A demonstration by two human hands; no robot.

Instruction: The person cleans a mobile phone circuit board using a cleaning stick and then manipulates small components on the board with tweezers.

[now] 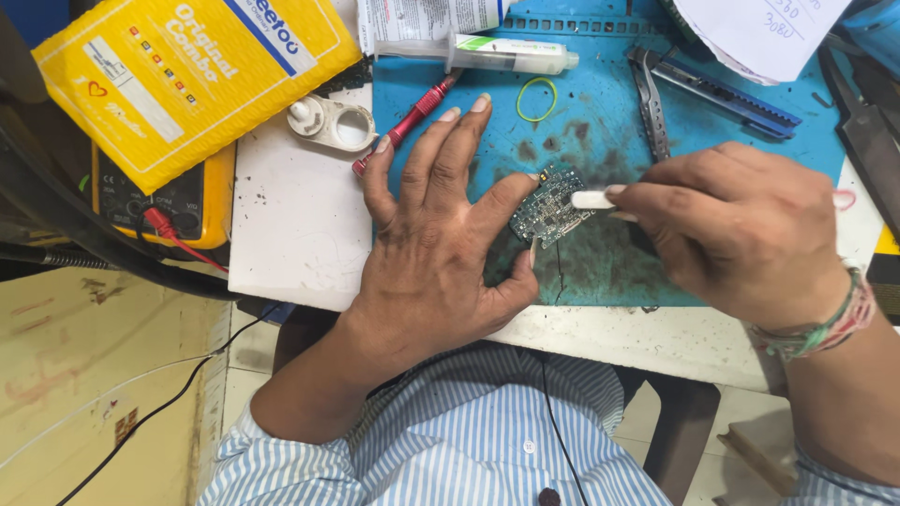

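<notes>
Circuit board (pixel 550 206) | left hand (pixel 433 244) fingers spread, steadying it | right hand (pixel 741 230) fingers pinching white stick (pixel 592 200)

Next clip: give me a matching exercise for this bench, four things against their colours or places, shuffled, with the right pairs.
Things:
1. circuit board
2. rubber band
3. screwdriver
4. padded envelope

Descriptions:
A. red handle, lying under the left hand's fingertips
B. yellow loop on the blue mat
C. large and yellow, covering the multimeter
D. pinned by the left thumb, worked on by the right hand

Pairs: 1-D, 2-B, 3-A, 4-C
</notes>
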